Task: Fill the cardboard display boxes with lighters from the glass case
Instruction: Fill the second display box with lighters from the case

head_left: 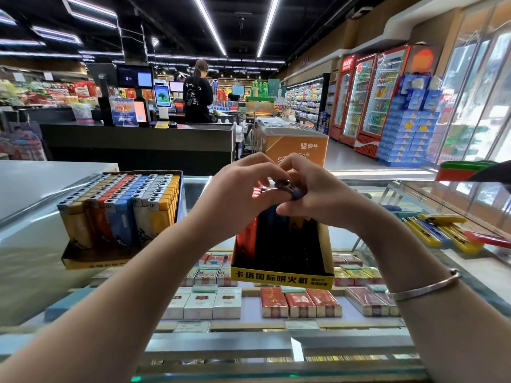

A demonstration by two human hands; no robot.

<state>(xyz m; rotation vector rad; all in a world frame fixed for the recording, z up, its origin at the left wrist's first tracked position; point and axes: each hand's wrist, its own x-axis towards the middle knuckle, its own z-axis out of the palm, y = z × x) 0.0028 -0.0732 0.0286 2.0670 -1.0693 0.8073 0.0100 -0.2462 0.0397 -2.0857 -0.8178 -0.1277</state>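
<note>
A yellow-fronted cardboard display box [282, 280] stands on the glass case, mostly dark inside, with a red lighter [246, 239] upright at its left wall. Both hands meet just above it. My right hand [318, 194] pinches a dark blue lighter [290, 187] by its top. My left hand [237, 194] curls its fingers around the same lighter from the left. A second display box [91, 258] to the left is packed with rows of yellow, red, blue and white lighters [124, 205]. Loose yellow, blue and red lighters [442, 230] lie on the glass at the right.
Cigarette packs [301, 302] fill the shelves under the glass top [193, 346]. A black checkout counter [138, 139] with a person [197, 92] behind it stands beyond the case. An orange chest freezer [293, 147] and drink fridges [367, 98] line the aisle at the right.
</note>
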